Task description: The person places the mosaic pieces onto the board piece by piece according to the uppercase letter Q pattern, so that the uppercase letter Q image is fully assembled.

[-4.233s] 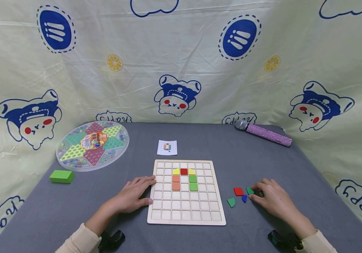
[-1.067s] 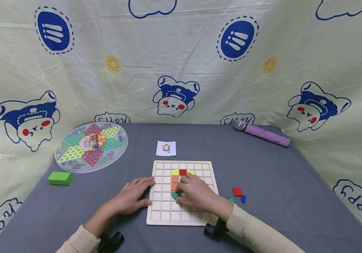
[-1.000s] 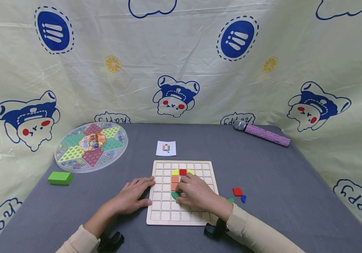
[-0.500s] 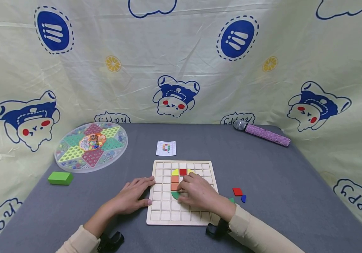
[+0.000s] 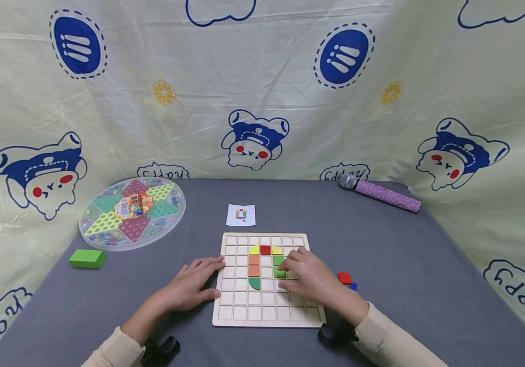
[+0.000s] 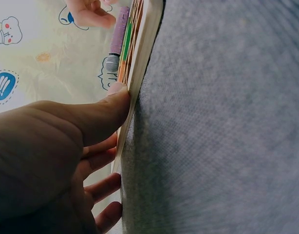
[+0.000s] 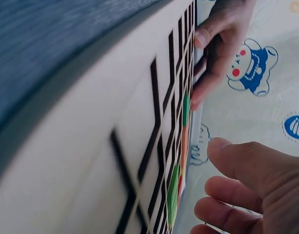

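Observation:
A wooden grid board (image 5: 236, 312) lies on the table. My left hand (image 5: 193, 285) rests at its left edge, thumb and fingers touching the frame, as the left wrist view confirms. My right hand (image 5: 313, 278) hovers over the board's right side, fingers loosely bent and holding nothing. A green quarter-circle tile (image 5: 254, 283) sits in a cell below two orange tiles (image 5: 253, 265). Across the top are a red tile (image 5: 265, 250) and two yellow ones (image 5: 254, 250). Two green square tiles (image 5: 278, 260) stand in the right column, partly behind my right fingers.
Right of the board lie a red tile (image 5: 345, 278) and a blue piece (image 5: 353, 287), partly behind my right wrist. A pattern card (image 5: 241, 215) is behind the board. A round game board (image 5: 133, 214), green block (image 5: 88, 258) and purple microphone (image 5: 381, 193) stand farther out.
My right hand brought the green quarter-circle from the right-hand pieces into the board, let it go and has drawn back to the right. My left hand has stayed at the board's edge.

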{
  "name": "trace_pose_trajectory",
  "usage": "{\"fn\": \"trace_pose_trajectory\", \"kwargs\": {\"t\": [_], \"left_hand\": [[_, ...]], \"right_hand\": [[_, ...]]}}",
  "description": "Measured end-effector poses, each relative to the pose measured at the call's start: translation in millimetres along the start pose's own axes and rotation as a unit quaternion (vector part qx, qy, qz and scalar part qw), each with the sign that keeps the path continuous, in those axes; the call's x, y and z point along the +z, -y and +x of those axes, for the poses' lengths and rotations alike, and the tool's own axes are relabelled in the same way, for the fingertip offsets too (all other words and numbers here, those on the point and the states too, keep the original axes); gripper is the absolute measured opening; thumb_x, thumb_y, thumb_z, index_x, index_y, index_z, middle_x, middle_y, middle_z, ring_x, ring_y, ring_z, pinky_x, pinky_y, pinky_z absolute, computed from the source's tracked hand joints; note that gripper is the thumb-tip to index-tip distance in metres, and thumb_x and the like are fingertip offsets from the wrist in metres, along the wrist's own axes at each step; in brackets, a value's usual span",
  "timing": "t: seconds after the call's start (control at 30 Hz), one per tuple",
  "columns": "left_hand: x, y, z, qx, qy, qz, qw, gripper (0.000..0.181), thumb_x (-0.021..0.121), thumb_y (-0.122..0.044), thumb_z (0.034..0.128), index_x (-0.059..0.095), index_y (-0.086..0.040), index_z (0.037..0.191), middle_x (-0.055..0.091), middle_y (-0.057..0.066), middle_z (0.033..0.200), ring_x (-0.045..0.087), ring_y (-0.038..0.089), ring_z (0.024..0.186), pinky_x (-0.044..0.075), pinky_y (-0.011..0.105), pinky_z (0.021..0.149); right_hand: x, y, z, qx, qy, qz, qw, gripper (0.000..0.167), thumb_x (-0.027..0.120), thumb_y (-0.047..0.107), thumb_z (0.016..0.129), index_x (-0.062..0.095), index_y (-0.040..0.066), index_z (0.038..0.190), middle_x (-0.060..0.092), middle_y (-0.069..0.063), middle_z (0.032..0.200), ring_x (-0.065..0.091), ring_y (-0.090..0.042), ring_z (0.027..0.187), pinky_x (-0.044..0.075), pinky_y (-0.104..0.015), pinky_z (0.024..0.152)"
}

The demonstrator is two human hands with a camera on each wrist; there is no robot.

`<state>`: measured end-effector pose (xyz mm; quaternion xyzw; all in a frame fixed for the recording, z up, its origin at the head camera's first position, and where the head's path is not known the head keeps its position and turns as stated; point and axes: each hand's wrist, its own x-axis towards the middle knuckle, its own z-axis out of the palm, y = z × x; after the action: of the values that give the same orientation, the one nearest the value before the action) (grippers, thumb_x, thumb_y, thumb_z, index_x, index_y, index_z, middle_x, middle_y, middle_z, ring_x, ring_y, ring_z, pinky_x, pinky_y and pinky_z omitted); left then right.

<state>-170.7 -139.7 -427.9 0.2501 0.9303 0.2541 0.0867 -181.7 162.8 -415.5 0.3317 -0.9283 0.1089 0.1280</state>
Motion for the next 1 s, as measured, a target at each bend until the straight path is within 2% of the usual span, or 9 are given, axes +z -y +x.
{"fn": "trace_pose_trajectory", "kwargs": {"t": [0.3, 0.53, 0.83, 1.0], "left_hand": [[0.9, 0.8, -0.3, -0.003, 0.003, -0.006, 1.0000, 0.059, 0.064, -0.028, 0.0885, 0.042, -0.012, 0.141, 0.036, 0.007, 0.151, 0.034, 0.032, 0.135, 0.026, 0.060, 0.100], [0.7, 0.8, -0.4, -0.001, 0.004, -0.007, 1.0000, 0.059, 0.064, -0.028, 0.0887, 0.042, -0.011, 0.141, 0.036, 0.007, 0.151, 0.034, 0.032, 0.136, 0.026, 0.059, 0.100], [1.2, 0.2, 0.4, -0.007, 0.005, -0.006, 0.9999, 0.059, 0.065, -0.028, 0.0882, 0.043, -0.011, 0.141, 0.036, 0.007, 0.151, 0.034, 0.032, 0.135, 0.026, 0.059, 0.100], [0.9, 0.5, 1.0, -0.009, 0.006, -0.006, 0.9999, 0.060, 0.065, -0.029, 0.0882, 0.042, -0.012, 0.141, 0.036, 0.006, 0.151, 0.034, 0.031, 0.135, 0.026, 0.059, 0.100]], "right_hand": [[-13, -24, -23.4, 0.034, -0.011, 0.016, 0.9992, 0.026, 0.078, 0.030, 0.075, 0.070, 0.016, 0.095, 0.063, 0.007, 0.091, 0.053, -0.011, 0.089, 0.046, -0.031, 0.075], [-21, -40, -41.0, 0.079, 0.011, 0.019, 0.9966, 0.026, 0.078, 0.030, 0.076, 0.070, 0.016, 0.097, 0.061, 0.006, 0.095, 0.052, -0.011, 0.090, 0.046, -0.033, 0.073], [-26, -61, -61.3, 0.096, 0.011, 0.016, 0.9952, 0.027, 0.078, 0.028, 0.076, 0.071, 0.016, 0.099, 0.061, 0.005, 0.095, 0.050, -0.010, 0.088, 0.041, -0.028, 0.070], [-26, -71, -69.0, 0.108, 0.005, 0.008, 0.9941, 0.026, 0.078, 0.026, 0.075, 0.070, 0.015, 0.097, 0.061, 0.005, 0.094, 0.053, -0.015, 0.093, 0.044, -0.033, 0.074]]}}
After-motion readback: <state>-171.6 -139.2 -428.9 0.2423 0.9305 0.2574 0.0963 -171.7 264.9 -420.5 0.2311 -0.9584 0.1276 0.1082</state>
